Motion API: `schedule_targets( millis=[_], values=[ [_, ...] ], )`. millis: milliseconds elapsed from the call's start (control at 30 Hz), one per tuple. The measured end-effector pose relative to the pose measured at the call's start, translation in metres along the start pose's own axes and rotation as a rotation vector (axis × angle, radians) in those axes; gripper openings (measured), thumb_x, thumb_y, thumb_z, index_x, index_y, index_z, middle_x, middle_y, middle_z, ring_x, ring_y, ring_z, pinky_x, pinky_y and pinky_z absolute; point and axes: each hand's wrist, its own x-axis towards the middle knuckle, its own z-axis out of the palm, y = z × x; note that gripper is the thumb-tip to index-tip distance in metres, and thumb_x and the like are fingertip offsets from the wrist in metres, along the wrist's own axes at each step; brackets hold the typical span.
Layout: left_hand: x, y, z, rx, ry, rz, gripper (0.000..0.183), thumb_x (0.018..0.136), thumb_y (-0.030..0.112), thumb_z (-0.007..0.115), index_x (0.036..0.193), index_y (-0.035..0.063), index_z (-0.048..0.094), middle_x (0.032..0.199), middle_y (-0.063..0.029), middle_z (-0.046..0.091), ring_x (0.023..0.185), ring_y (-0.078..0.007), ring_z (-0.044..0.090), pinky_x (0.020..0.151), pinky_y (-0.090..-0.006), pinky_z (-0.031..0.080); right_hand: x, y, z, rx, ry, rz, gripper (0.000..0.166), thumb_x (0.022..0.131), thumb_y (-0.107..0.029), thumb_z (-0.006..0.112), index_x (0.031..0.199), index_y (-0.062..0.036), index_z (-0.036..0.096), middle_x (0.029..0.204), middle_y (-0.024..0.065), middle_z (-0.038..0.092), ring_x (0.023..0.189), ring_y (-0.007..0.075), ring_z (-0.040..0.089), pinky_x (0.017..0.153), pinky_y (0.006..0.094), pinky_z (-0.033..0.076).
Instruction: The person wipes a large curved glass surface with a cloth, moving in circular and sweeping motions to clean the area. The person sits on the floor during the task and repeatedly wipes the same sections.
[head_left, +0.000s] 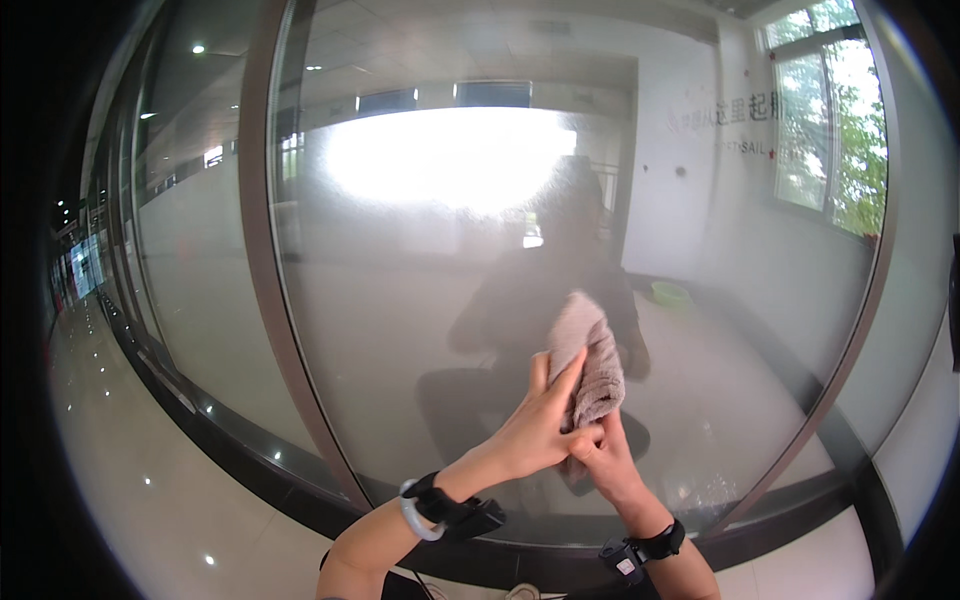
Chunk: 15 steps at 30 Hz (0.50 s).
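A folded grey-brown towelling cloth (602, 375) is bunched between my two hands in front of a large glass pane (375, 322). My left hand (536, 431) grips its left side, with fingers spread along the fabric. From below right, my right hand (609, 454) holds the lower part; some of its fingers are hidden behind the cloth. The hands meet at the thumbs. Whether the cloth presses on the glass is hard to tell. A hazy film dulls the pane, which carries a dark reflection of a person (555, 300), and whitish specks (709, 487) mark its lower right.
Brown metal frame posts (264, 225) bound the pane, with a dark base strip (465, 551) below. More glass panels run off left beside a glossy tiled floor (150, 450). A green basin (671, 294) and a window (829, 127) appear in the glass, seen through or reflected.
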Motion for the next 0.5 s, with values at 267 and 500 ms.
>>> schedule_targets(
  millis=[267,500],
  values=[
    [-0.074,-0.016,0.005,0.334,-0.008,-0.012,0.052,0.082,0.0,0.066,0.133,0.0104,0.062,0.113,-0.0152,0.052,0.096,-0.0285,0.06,0.073,-0.0351,0.054,-0.078,0.05,0.007,0.709,0.475,0.471,0.054,0.104,-0.034,0.044,0.145,0.0002,0.038,0.143,0.0149,0.05,0.132,0.0301,0.049,0.112,0.0481,0.037],
    [-0.085,0.002,0.05,0.649,-0.112,0.474,0.045,0.072,0.01,0.071,0.117,0.0152,0.063,0.125,-0.0109,0.048,0.099,-0.0271,0.054,0.08,-0.0448,0.049,-0.083,0.019,0.009,0.551,0.244,0.34,0.082,0.094,-0.069,0.038,0.153,-0.0137,0.028,0.155,0.0115,0.035,0.142,0.031,0.036,0.115,0.0503,0.034]
  ],
)
